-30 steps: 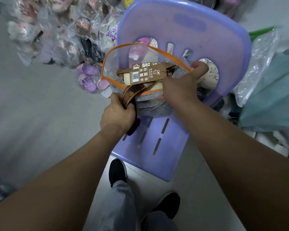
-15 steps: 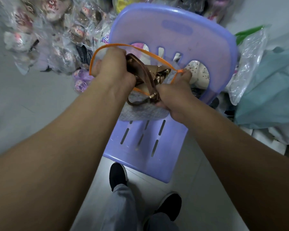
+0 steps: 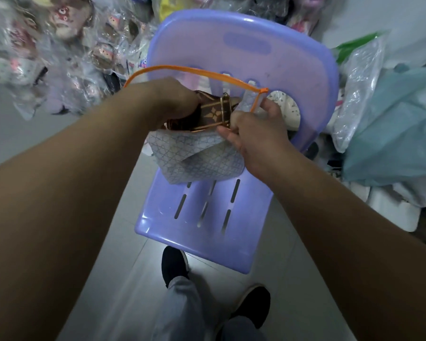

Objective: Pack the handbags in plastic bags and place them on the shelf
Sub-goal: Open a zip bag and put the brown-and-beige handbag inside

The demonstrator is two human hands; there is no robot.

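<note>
Gripping the brown monogrammed strap (image 3: 213,113), left hand (image 3: 172,99) is now stuffing it into the clear orange-rimmed plastic bag (image 3: 202,71); right hand (image 3: 253,129) is pinching its three-o'clock rim, so sealing looks next.

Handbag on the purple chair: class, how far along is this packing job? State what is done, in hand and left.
Done: the grey-wrapped handbag sits in the plastic bag on the chair. In hand: the left hand holds the brown strap at the bag's mouth; the right hand pinches the mouth's edge. Left: the orange zip is open, and no shelf is in view.
</note>
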